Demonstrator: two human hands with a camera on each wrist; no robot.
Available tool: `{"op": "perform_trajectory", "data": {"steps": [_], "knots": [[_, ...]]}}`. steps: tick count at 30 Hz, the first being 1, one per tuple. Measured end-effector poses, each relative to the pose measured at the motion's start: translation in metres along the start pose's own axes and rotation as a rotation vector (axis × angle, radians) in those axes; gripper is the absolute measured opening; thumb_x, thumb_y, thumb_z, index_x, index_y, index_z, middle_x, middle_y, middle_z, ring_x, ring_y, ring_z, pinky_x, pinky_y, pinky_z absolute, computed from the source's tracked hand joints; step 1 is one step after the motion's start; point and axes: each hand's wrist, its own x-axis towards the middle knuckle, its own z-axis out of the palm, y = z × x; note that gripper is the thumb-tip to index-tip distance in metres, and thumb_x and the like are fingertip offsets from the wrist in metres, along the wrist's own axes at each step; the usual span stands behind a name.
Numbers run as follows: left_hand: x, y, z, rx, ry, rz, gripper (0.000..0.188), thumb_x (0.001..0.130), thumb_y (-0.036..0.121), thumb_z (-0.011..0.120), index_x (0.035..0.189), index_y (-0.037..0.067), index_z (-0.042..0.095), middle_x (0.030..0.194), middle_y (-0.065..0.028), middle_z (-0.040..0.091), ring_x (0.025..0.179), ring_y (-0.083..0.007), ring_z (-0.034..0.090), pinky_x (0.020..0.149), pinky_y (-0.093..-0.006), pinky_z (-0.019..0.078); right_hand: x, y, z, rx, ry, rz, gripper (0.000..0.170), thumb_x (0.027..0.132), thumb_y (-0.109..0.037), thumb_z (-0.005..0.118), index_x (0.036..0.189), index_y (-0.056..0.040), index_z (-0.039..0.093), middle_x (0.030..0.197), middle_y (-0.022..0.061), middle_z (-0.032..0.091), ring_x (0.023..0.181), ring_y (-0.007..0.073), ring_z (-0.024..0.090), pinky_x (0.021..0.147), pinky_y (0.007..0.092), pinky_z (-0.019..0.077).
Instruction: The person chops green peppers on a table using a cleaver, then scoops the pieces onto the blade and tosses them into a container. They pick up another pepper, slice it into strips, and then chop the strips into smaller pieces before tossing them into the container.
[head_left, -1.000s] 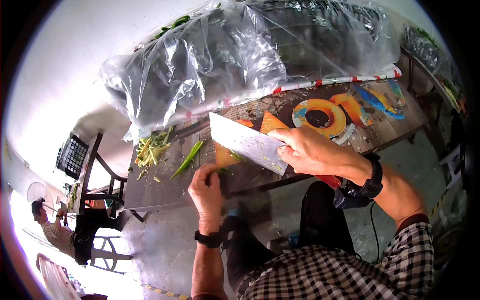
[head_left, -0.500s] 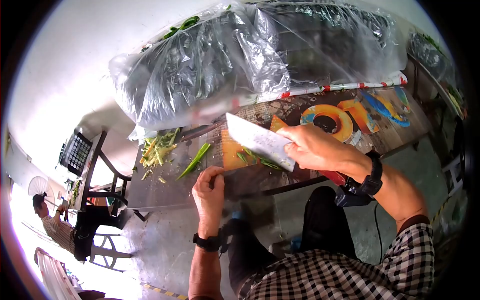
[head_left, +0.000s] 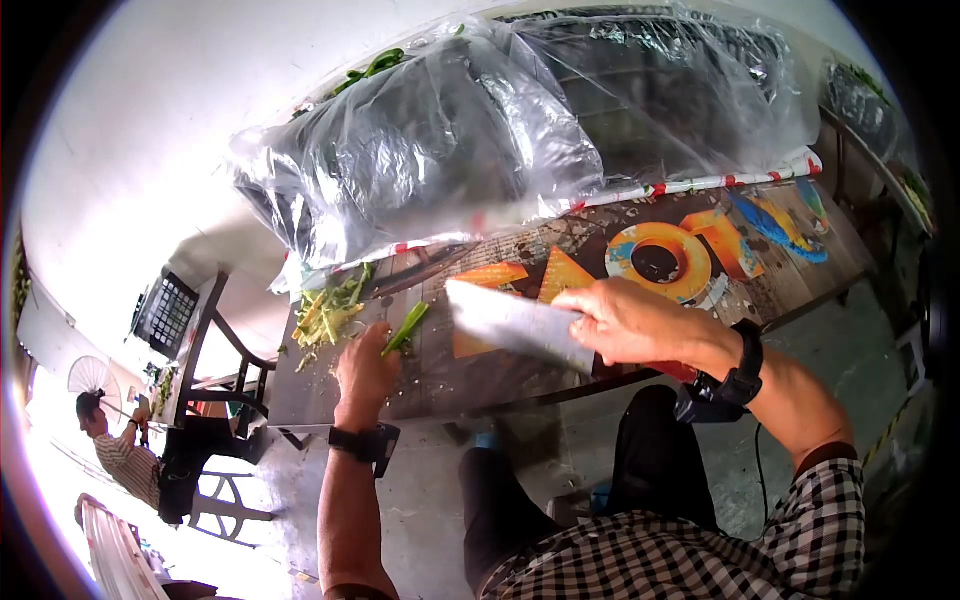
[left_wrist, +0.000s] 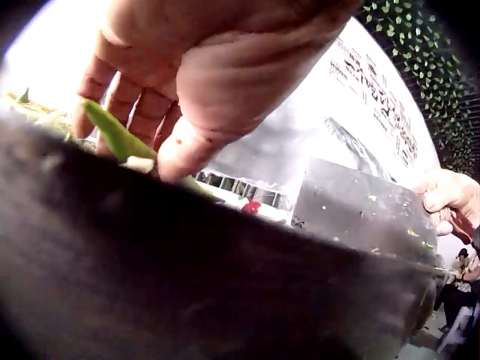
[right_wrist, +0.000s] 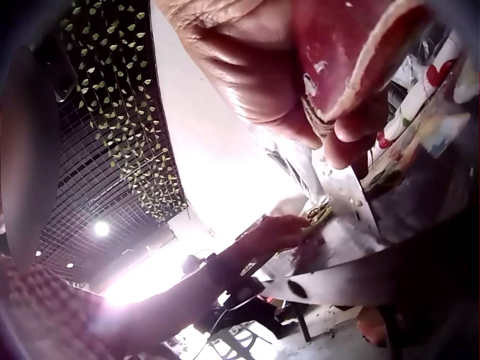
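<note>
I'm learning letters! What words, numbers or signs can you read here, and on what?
"O" or zero: big orange ring on the tabletop.
Orange shapes beside it: can't tell which letters.
Small tabletop marks: too tiny to read.
Dark writing on white background, left wrist view: too blurred.

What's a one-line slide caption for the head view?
Right hand grips a cleaver over a table, left hand close beside a green vegetable.

Through the head camera I look forward and down over the table point(head_left: 320, 390) from above. My left wrist view sits low, close beneath the left hand point(left_wrist: 217, 67), facing across to the cleaver point(left_wrist: 356, 214), which the head view shares; my right wrist view, close against the right hand point(right_wrist: 247, 67), takes in the ceiling point(right_wrist: 82, 199).
</note>
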Motion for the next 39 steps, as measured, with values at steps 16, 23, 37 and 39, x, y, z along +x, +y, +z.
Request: {"op": "perform_trajectory", "data": {"steps": [16,23,37,39], "knots": [[-0.05,0.021,-0.012,-0.566,0.092,-0.024,0.021,0.082,-0.001,0.062,0.103,-0.002,0.064,0.091,-0.0164,0.072,0.081,-0.0251,0.072,0.074,-0.0337,0.0549,-0.033,0.007,-0.017,0.294,0.021,0.2,0.041,0.09,-0.012,0.05,0.128,0.0004,0.06,0.071,0.0052,0.063,0.054,0.0089,0.057,0.051,0.0261,0.0468],[-0.054,0.042,0.005,-0.484,0.036,0.084,0.018,0.084,0.002,0.059,0.101,0.003,0.065,0.084,-0.0168,0.067,0.079,-0.0342,0.066,0.072,-0.0414,0.0511,-0.034,0.012,-0.02,0.195,0.159,0.203,0.038,0.092,-0.01,0.049,0.126,0.0041,0.058,0.074,0.0085,0.063,0.055,0.011,0.058,0.053,0.0283,0.0476],[-0.045,0.045,-0.005,-0.497,0.298,0.015,0.027,0.09,-0.001,0.052,0.113,0.001,0.066,0.098,-0.02,0.071,0.088,-0.0297,0.071,0.079,-0.0362,0.0542,-0.032,-0.002,-0.023,0.132,0.04,0.158,0.031,0.089,-0.009,0.049,0.113,0.0056,0.062,0.072,0.0149,0.065,0.056,0.0168,0.062,0.055,0.0327,0.0494],[-0.054,0.043,-0.007,-0.501,0.265,-0.003,0.028,0.09,-0.001,0.052,0.114,0.001,0.066,0.1,-0.0202,0.071,0.09,-0.0285,0.071,0.08,-0.0358,0.054,-0.023,0.003,-0.023,0.143,0.073,0.13,0.03,0.087,-0.008,0.048,0.108,0.0062,0.064,0.072,0.0151,0.065,0.054,0.0173,0.062,0.054,0.0335,0.0489]]}}
